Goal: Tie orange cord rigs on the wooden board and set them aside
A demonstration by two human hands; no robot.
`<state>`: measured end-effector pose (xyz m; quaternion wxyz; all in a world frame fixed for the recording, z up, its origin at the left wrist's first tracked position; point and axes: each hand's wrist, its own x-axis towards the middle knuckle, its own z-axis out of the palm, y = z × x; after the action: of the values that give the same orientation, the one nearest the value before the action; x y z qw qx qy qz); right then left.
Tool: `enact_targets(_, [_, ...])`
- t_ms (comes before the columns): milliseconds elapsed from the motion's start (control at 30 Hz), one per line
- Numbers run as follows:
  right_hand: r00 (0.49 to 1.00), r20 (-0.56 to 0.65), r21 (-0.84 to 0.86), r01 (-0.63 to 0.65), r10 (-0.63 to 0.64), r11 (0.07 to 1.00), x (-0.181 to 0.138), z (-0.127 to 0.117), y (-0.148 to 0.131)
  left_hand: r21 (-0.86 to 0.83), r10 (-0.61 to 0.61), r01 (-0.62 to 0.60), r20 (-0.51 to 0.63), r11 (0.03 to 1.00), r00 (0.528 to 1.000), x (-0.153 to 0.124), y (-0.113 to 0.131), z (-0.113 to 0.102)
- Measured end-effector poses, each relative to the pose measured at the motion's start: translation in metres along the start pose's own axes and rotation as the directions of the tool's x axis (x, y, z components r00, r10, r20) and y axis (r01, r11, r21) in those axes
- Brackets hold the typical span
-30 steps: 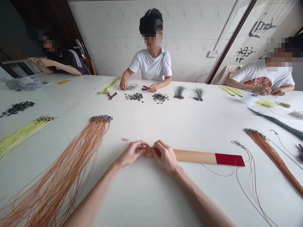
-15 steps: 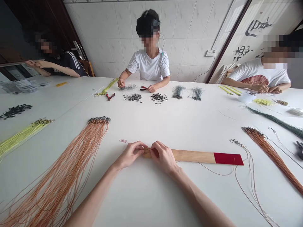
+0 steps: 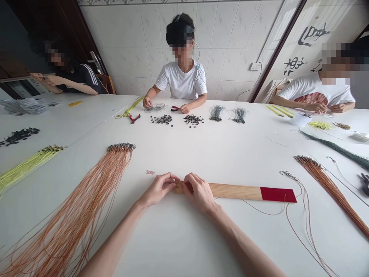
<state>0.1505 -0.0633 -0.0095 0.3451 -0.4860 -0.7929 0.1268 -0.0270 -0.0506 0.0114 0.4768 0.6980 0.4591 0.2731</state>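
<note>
Low in view, left hand [image 3: 157, 188] and right hand [image 3: 198, 190] touch the left end of the wooden slat [image 3: 236, 191]; whether either grip is clamped, I cannot tell. Past its far edge, tabletop [image 3: 207, 154] spreads wide; cords [image 3: 291, 176] crowd the red end [image 3: 275, 194].

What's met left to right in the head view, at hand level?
Yellow strand bundle → orange strand bundle → left hand → right hand → red end of the wooden strip → brown strand bundle → black object at the edge
</note>
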Motion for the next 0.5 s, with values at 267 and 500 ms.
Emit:
enact_targets(267, [1.000,0.010,0.000,0.006,-0.006,1.000,0.0007,0.0000,0.0008,0.010,0.007,-0.007,0.008,1.000,1.000,-0.0001,0.0000,-0.0001])
enact_targets(500, [1.000,0.012,-0.012,0.014,-0.014,1.000,0.0006,-0.0002,0.0002,0.002,0.007,-0.007,0.006,1.000,1.000,0.0002,0.0002,0.0001])
